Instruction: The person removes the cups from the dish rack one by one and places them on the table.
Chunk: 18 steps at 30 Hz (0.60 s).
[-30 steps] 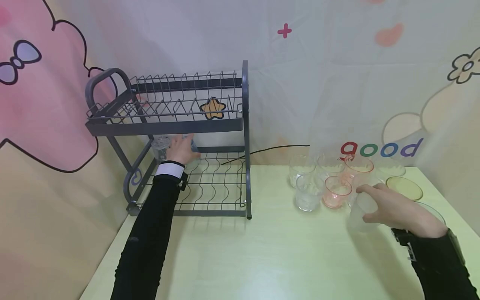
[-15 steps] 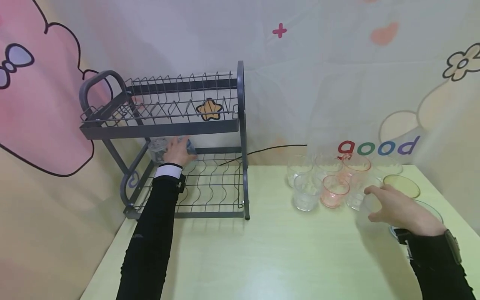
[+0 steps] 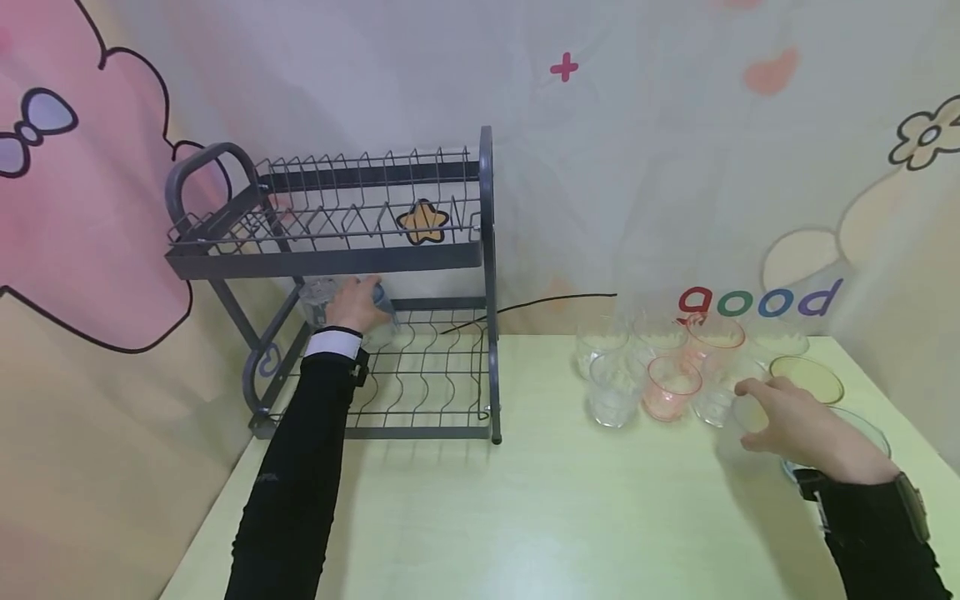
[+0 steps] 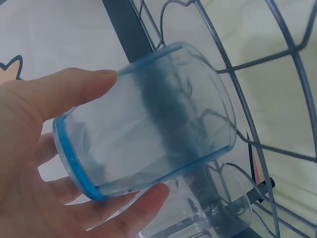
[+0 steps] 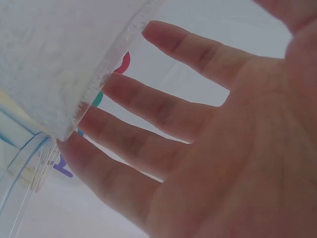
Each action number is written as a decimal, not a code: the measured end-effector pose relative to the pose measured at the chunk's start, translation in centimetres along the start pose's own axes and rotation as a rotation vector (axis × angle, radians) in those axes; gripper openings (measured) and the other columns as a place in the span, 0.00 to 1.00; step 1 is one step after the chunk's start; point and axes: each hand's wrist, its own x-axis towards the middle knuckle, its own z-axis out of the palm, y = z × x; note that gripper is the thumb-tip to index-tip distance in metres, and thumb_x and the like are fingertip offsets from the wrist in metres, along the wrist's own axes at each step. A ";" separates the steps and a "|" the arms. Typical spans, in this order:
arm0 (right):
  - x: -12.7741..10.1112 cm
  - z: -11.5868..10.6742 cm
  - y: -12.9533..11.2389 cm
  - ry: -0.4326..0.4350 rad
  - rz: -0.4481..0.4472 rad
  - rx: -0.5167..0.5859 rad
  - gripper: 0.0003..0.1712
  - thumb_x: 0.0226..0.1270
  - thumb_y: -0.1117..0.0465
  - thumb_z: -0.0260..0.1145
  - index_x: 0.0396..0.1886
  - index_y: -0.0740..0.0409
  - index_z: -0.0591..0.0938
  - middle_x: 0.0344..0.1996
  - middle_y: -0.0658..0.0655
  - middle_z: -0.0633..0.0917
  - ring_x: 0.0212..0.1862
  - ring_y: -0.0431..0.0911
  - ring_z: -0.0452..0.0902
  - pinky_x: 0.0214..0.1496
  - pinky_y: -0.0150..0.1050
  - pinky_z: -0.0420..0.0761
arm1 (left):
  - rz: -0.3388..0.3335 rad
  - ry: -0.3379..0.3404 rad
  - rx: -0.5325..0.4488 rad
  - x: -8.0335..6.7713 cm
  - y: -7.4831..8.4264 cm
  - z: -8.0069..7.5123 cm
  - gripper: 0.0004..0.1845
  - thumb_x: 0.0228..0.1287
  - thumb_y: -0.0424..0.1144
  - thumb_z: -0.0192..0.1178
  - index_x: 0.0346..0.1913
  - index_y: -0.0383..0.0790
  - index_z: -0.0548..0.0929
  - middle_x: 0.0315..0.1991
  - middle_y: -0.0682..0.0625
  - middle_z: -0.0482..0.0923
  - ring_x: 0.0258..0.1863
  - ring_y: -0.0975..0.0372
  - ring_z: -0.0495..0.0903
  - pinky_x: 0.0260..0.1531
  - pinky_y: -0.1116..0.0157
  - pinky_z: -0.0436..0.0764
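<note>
Inside the lower tier of the dark dish rack point(image 3: 420, 429), my left hand point(image 3: 354, 304) grips a clear, blue-edged drinking glass point(image 4: 143, 119). The glass lies tilted in the left wrist view, thumb along one side and fingers along the other. Another clear glass point(image 4: 213, 208) sits behind it, by the rack's left end. On the right, my right hand point(image 3: 795, 417) curves around a pale, textured drinking glass point(image 5: 64, 54). In the right wrist view its fingertips meet the glass's edge; the thumb tip is out of frame there.
Several glasses stand grouped left of my right hand, including a pink one point(image 3: 673, 390) and a clear one point(image 3: 615, 392). A yellow-rimmed dish point(image 3: 808, 379) and a blue-rimmed dish point(image 3: 862, 425) are at the right. A thin black cable point(image 3: 555, 297) runs behind the rack.
My right hand has shifted slightly right, uncovering more of a clear glass to its left. My left hand stays around the blue-edged glass with only a small shift.
</note>
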 end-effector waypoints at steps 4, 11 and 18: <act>0.0 0.3 -0.1 0.002 0.010 0.008 0.42 0.43 0.55 0.82 0.55 0.72 0.74 0.48 0.80 0.73 0.46 0.71 0.71 0.41 0.66 0.78 | 0.000 -0.019 0.018 -0.7 0.1 -0.3 0.40 0.61 0.41 0.68 0.73 0.40 0.62 0.70 0.31 0.56 0.62 0.36 0.65 0.58 0.35 0.64; 0.4 -0.7 -0.8 0.060 -0.014 0.039 0.55 0.38 0.41 0.82 0.60 0.72 0.71 0.59 0.85 0.64 0.57 0.80 0.58 0.52 0.77 0.61 | 0.059 0.012 0.041 -1.5 0.8 -0.7 0.38 0.61 0.45 0.69 0.71 0.40 0.66 0.68 0.31 0.60 0.59 0.36 0.68 0.56 0.36 0.67; 0.4 -2.1 -1.9 0.078 -0.052 0.120 0.62 0.40 0.41 0.82 0.69 0.69 0.62 0.64 0.83 0.59 0.62 0.80 0.53 0.54 0.77 0.59 | 0.122 0.032 0.007 -2.7 1.8 -1.0 0.37 0.60 0.47 0.70 0.70 0.42 0.68 0.67 0.34 0.64 0.58 0.39 0.70 0.58 0.34 0.64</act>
